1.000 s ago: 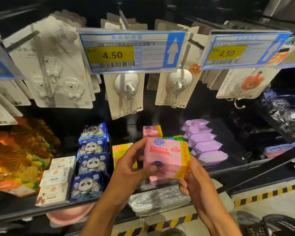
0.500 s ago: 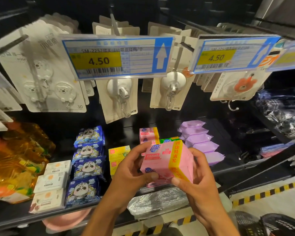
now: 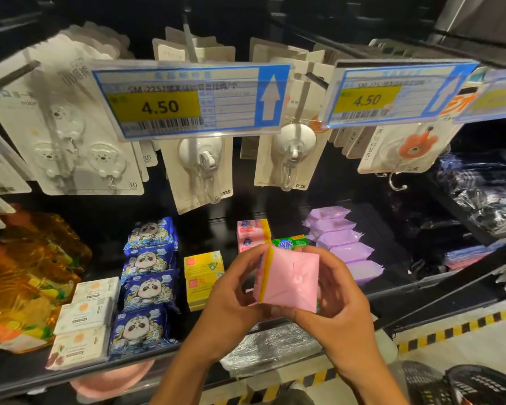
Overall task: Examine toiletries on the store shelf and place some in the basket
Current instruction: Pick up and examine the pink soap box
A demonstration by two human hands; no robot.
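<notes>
Head view, left to right: panda packs (image 3: 146, 287) lay on the shelf (image 3: 12, 378) at 8 o'clock of frame. Left hand (image 3: 231, 293) gripped the pink pack (image 3: 289, 279) at its 9 o'clock edge, fingers curled round it. Pack was held tilted in front of the shelf. Right hand (image 3: 339, 311) gripped its 3 to 5 o'clock side. Purple packs (image 3: 342, 244) lay at the pack's 2 o'clock. Basket (image 3: 479, 384) sat at 5 o'clock of frame, apart from the pack.

left grip (image 3: 231, 296), right grip (image 3: 343, 304), both curled inward
</notes>
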